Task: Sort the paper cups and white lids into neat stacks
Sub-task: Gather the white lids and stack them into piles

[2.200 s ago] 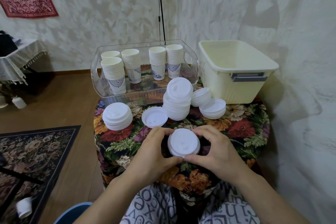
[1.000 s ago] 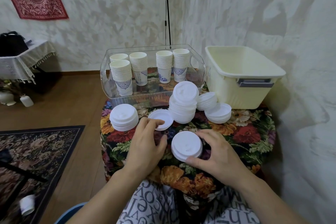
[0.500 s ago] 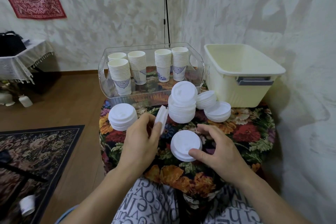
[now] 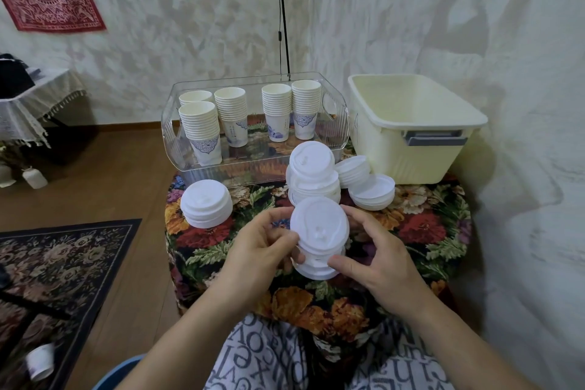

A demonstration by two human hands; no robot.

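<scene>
Far left: rug (image 4: pixel 47 263) on wood floor, one stray cup (image 4: pixel 40 366) lying on its side at the rug edge. Counter (image 4: pixel 421 231) has a floral cloth. Left on it: short lid stack (image 4: pixel 206 203), standing alone. Behind it, clear tray (image 4: pixel 177 149) with five stacks of paper cups (image 4: pixel 201 133), all upright, rims up. Left hand (image 4: pixel 256 250) curled, thumb and fingertips pinching the left rim of the top lid (image 4: pixel 319 225), which is tilted and sits on the small lid stack (image 4: pixel 318 266) at centre front of the counter. Behind that, tall lid stack (image 4: pixel 311 174), leaning a bit, just in front of the tray. Right hand (image 4: pixel 380 260) curled around the right side of the small stack, thumb pressed on its lower edge, fingers at the rim of the top lid. Right of the tall stack: another lid pile (image 4: pixel 353 171) tipped sideways, touching a low pile of upside-down lids (image 4: pixel 373 191). Far right: cream bin (image 4: pixel 411 155) with grey handle, against the wall, just beside the tray.
</scene>
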